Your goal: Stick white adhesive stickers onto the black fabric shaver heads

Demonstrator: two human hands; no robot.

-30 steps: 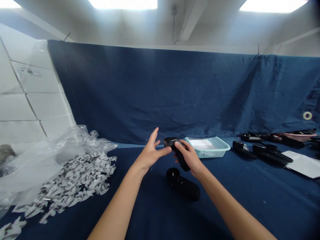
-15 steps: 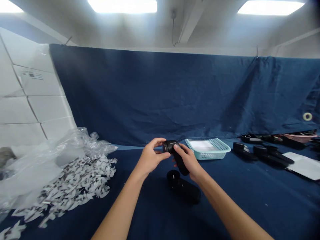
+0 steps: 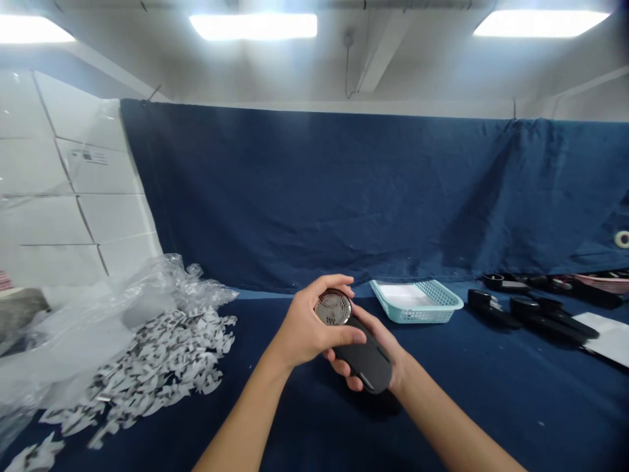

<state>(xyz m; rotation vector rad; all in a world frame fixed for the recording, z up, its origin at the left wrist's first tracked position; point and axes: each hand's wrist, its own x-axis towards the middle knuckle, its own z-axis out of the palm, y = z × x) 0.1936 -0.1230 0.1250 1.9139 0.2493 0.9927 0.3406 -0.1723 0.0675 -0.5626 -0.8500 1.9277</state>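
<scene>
Above the table I hold a black fabric shaver (image 3: 366, 357), its round perforated metal head (image 3: 334, 308) turned toward me. My left hand (image 3: 307, 324) curls around the head, with the thumb lying across the body just below it. My right hand (image 3: 378, 334) wraps the body from the right and behind, its fingertips showing at the lower left side. A dark shape on the cloth under my hands is mostly hidden, so I cannot make it out.
On the left lies a heap of small grey blade-like pieces (image 3: 167, 360) beside clear plastic wrap (image 3: 142, 288). A light-blue basket (image 3: 420, 314) holds something white. Several black devices (image 3: 545, 318) and a white sheet (image 3: 602, 334) lie at right. A blue curtain (image 3: 314, 196) hangs behind.
The shaver has turned so its perforated head faces me, and has come slightly lower. My left hand has shifted closer around the head. My hands now cover where another black shaver lay.
</scene>
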